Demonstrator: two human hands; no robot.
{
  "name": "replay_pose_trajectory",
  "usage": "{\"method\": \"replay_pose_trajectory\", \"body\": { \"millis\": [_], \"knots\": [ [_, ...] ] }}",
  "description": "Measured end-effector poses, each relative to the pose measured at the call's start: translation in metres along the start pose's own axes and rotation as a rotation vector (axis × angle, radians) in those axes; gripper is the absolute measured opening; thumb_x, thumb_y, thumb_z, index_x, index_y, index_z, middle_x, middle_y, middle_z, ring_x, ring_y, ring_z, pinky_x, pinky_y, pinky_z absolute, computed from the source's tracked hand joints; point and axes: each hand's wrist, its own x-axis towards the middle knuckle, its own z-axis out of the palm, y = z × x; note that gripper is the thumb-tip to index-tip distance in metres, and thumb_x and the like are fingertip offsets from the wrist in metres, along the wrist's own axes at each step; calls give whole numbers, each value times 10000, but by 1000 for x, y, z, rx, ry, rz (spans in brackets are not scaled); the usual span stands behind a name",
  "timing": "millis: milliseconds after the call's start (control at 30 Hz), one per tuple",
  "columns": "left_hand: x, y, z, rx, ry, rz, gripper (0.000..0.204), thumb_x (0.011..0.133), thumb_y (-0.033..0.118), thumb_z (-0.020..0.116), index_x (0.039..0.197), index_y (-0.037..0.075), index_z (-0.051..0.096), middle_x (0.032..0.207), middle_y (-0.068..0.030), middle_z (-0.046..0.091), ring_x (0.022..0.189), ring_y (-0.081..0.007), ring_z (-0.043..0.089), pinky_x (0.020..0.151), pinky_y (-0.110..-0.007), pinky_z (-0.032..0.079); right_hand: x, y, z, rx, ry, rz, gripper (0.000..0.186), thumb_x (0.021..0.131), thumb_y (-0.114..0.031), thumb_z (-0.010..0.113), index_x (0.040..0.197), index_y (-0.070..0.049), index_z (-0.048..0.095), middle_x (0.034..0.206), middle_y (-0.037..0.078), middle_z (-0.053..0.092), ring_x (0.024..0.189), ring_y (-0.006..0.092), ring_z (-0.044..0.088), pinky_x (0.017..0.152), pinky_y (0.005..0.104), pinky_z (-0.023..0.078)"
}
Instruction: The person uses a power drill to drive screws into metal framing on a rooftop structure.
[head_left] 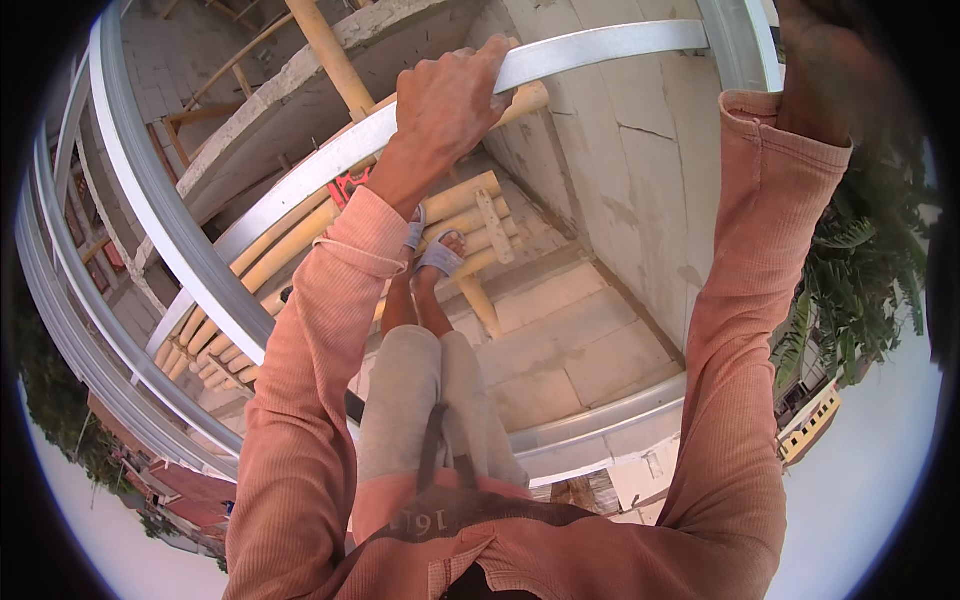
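Note:
My left hand (448,112) is closed around a silvery metal batten (600,52) that crosses the upper part of the view. On the right, the batten meets a wider upright metal channel (738,45). My right hand (832,70) is raised at the top right, just beyond that channel. It is dark and partly cut off there, so its fingers and anything in them cannot be made out. Below my left wrist lies a red object (347,188), partly hidden by the sleeve.
My sandalled feet (440,254) stand on bamboo poles (465,195) lashed into a platform. More metal channels (165,200) curve along the left. A block wall (640,150) rises at right, with a light ledge (560,375) beneath. Leafy plants (850,245) lie outside at far right.

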Motion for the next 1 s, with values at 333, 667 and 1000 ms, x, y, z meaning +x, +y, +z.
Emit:
{"method": "replay_pose_trajectory", "body": {
  "millis": [333,667,1000],
  "knots": [
    [0,-6,2,-11,-35,-25,412,887,378,745,1164,133,563,983,-146,753,884,-399,733,681,-532,577,-57,60,50,-292,33,140,399,1008,-129,546,646,-29,411,613,-22,407,618,78,367,535,340,289],
    [9,-7,-18,-61,-261,-138,639,858,582,708,1301,137,588,1051,-174,755,946,-394,737,800,-505,585,-158,-78,-153,-995,348,366,386,1082,-314,524,1055,21,713,999,121,704,935,205,635,873,335,493],
    [26,-29,5,-36,-291,-72,768,819,623,706,1339,61,652,1096,-259,736,1040,-416,712,912,-518,533,-258,-61,-204,-789,-119,1193,783,1061,-646,344,1488,3,436,1461,271,520,1373,365,486,1175,407,308]
  ]
}}
